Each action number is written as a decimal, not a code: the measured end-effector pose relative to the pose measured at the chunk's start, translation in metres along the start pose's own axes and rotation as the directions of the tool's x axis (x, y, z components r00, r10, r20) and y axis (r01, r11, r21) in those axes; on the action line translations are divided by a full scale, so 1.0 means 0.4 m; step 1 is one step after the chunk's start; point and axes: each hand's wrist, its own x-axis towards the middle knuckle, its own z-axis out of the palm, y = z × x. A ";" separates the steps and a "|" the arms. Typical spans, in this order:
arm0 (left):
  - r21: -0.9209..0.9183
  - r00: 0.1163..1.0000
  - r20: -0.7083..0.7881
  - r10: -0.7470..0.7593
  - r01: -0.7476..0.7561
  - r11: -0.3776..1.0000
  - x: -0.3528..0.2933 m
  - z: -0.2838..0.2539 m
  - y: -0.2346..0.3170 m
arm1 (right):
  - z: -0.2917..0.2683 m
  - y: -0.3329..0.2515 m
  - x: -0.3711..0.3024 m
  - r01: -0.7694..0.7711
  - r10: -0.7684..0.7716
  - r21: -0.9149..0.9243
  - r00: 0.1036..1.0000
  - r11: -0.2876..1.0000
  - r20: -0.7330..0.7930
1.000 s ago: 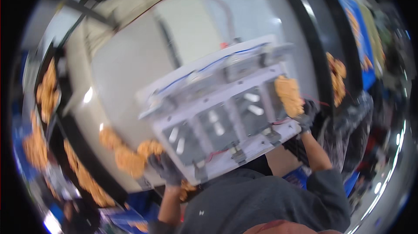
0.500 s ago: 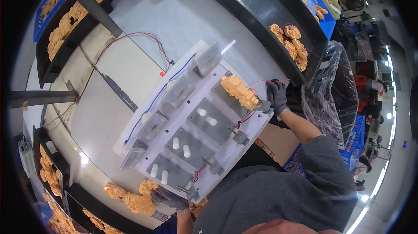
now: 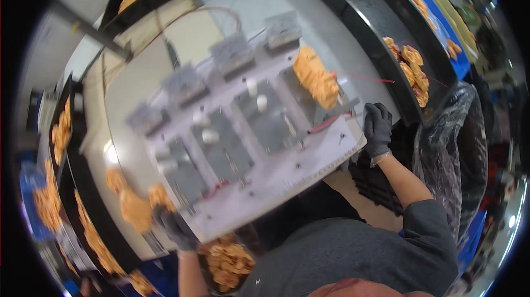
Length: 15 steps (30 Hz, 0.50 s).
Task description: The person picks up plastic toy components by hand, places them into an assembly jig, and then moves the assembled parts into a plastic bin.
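A white test fixture [image 3: 276,182] with grey plates and white pegs lies tilted before me. An orange plastic toy-like part [image 3: 316,77] sits on its right-most plate, with a red wire trailing right. My right hand [image 3: 379,128], in a dark grey glove, is just off the fixture's right edge; its fingers look slightly apart, with nothing visible in them. Past the fixture's lower left corner, my gloved left hand [image 3: 175,228] is blurred, its fingers closed at a small orange plastic part [image 3: 160,196]. Another larger orange part [image 3: 135,211] lies beside that one on the table.
A black tray [image 3: 361,32] at the upper right holds several orange parts with red wires. Clear plastic blocks [image 3: 232,55] stand along the fixture's far edge. More orange parts fill a bin [image 3: 229,261] below and black trays at the left. Plastic sheeting [image 3: 450,131] hangs at the right.
The whole view has turned, with blur. My right hand has come away from the metal clamp at the fixture's right corner. My left hand stays by the small orange part.
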 end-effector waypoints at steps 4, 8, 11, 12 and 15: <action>0.039 0.996 -0.080 0.050 -0.047 0.998 0.004 0.007 0.033 | 0.016 0.023 -0.019 -0.019 0.020 0.017 0.999 1.000 -0.038; 0.352 0.771 -0.635 0.051 0.229 0.908 -0.013 0.057 -0.002 | 0.049 0.049 -0.020 0.095 -0.076 0.104 0.983 0.990 -0.169; 0.231 0.749 -0.501 -0.433 0.598 0.768 -0.015 0.032 -0.023 | -0.022 -0.042 -0.053 -0.041 0.193 0.599 0.962 0.799 -0.191; 0.318 0.754 -0.538 -0.377 0.596 0.738 -0.020 0.038 -0.036 | -0.065 -0.100 -0.067 -0.055 0.298 0.806 0.942 0.589 -0.153; 0.126 0.828 -0.485 -0.282 0.385 0.914 -0.024 0.068 0.017 | -0.136 -0.286 -0.096 0.279 -0.167 0.808 0.960 0.518 -0.225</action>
